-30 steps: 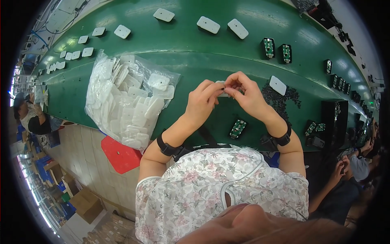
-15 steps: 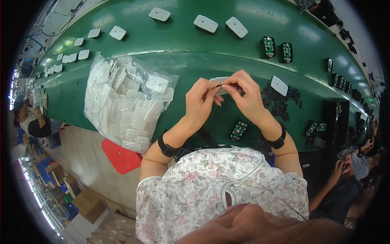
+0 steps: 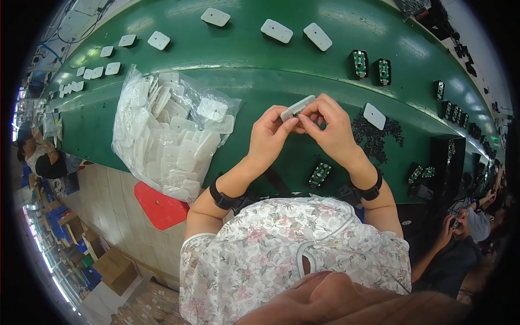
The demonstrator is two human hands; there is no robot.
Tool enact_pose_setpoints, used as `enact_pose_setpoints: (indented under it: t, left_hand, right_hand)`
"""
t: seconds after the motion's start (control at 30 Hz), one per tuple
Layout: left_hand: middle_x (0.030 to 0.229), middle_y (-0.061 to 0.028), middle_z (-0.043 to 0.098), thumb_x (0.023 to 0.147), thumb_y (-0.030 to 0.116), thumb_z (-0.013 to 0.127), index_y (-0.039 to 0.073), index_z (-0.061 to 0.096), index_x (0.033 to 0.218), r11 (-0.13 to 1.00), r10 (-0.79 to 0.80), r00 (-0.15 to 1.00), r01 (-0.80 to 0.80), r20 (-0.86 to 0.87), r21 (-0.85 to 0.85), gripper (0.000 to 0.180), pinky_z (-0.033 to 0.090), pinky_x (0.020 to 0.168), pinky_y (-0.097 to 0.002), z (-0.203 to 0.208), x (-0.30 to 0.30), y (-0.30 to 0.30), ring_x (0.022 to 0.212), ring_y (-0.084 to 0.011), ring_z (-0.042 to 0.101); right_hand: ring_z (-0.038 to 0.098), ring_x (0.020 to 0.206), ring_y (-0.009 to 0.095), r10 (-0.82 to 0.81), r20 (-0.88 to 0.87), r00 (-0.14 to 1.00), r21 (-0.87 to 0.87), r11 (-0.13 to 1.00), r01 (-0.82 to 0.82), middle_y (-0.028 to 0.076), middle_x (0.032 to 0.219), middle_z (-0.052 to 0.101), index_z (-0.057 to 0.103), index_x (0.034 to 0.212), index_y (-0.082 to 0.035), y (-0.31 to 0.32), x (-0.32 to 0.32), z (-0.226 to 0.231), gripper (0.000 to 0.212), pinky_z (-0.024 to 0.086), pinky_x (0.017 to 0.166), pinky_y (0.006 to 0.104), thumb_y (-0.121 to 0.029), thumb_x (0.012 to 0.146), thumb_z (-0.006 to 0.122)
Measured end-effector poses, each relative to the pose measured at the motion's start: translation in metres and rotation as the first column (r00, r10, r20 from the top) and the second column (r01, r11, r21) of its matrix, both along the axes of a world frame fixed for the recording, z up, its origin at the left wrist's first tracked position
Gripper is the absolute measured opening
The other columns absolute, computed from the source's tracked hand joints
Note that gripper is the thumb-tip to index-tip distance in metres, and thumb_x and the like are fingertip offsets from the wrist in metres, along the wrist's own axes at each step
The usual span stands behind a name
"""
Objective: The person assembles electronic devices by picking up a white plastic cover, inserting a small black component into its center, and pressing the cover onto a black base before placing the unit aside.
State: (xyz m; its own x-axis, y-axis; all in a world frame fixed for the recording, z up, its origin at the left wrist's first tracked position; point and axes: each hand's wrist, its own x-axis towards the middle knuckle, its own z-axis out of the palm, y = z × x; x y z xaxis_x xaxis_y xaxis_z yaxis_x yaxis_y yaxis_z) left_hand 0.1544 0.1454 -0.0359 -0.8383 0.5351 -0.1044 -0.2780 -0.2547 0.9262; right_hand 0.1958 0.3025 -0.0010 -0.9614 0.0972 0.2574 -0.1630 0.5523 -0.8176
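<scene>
Between my two hands, above the green work surface, is a white plastic cover [image 3: 298,106] with rounded corners, tilted up on edge. My left hand [image 3: 273,130] pinches its near left end. My right hand [image 3: 327,122] has curled fingers against its right side, with thumb and forefinger meeting at a tiny dark piece at its lower edge. Right of my hands, another white cover [image 3: 374,116] rests by a heap of small black parts [image 3: 374,142]. A black casing with a green circuit board [image 3: 320,175] lies near me, below my right hand.
A clear plastic bag [image 3: 162,141] full of white covers lies on the left, beside a red stool [image 3: 160,207]. Covered casings [image 3: 276,31] and open ones with boards [image 3: 359,63] line the far strip. A black bin [image 3: 447,162] stands right, near a co-worker's hands [image 3: 447,230].
The white cover between my hands has been raised and turned, so more of it shows. My fingertips have shifted slightly toward me at its lower edge.
</scene>
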Motion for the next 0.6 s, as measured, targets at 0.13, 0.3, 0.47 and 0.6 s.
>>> enact_pose_setpoints:
  t: [0.13,0.3,0.47,0.6]
  left_hand:
    - [0.096,-0.0089,0.056,0.092,0.0,0.054,-0.008,0.056,0.097,0.995,0.072,0.966,-0.086,-0.248,-0.046,0.009,0.054,0.071,-0.0255,0.006,0.004,0.002,0.077,-0.0162,0.065]
    - [0.093,-0.0093,0.054,0.092,0.001,0.054,-0.007,0.057,0.095,0.996,0.078,0.975,-0.085,-0.207,-0.027,0.009,0.052,0.064,-0.0251,0.002,0.005,0.002,0.072,-0.0153,0.063]
    - [0.088,-0.0071,0.053,0.092,0.001,0.054,-0.006,0.057,0.092,0.995,-0.032,0.963,0.005,-0.266,-0.102,0.008,0.05,0.061,-0.0232,0.001,0.005,-0.001,0.069,-0.0137,0.062]
    - [0.087,-0.007,0.054,0.091,-0.001,0.054,-0.006,0.06,0.094,0.981,-0.059,0.964,0.008,-0.258,-0.195,0.009,0.05,0.061,-0.0226,-0.002,0.005,-0.003,0.068,-0.0136,0.062]
  right_hand:
    - [0.045,0.062,0.008,-0.025,0.131,0.991,-0.141,0.989,0.044,0.001,0.076,0.05,0.059,0.079,-0.001,-0.004,0.002,0.004,0.01,0.037,0.054,0.0219,-0.003,0.078,0.069]
    - [0.043,0.064,0.006,-0.028,0.153,0.988,-0.287,0.955,0.071,-0.001,0.08,0.05,0.06,0.084,-0.003,-0.004,0.009,-0.005,0.014,0.036,0.055,0.0213,-0.008,0.078,0.072]
    - [0.043,0.068,0.008,-0.163,0.035,0.986,-0.107,0.98,0.166,0.001,0.09,0.051,0.058,0.102,-0.006,0.004,0.013,0.0,0.034,0.038,0.06,0.0226,-0.012,0.074,0.075]
    - [0.053,0.065,0.014,-0.021,0.093,0.995,-0.067,0.997,0.028,0.004,0.082,0.055,0.059,0.091,-0.006,0.013,0.01,-0.013,0.024,0.044,0.058,0.027,-0.018,0.075,0.073]
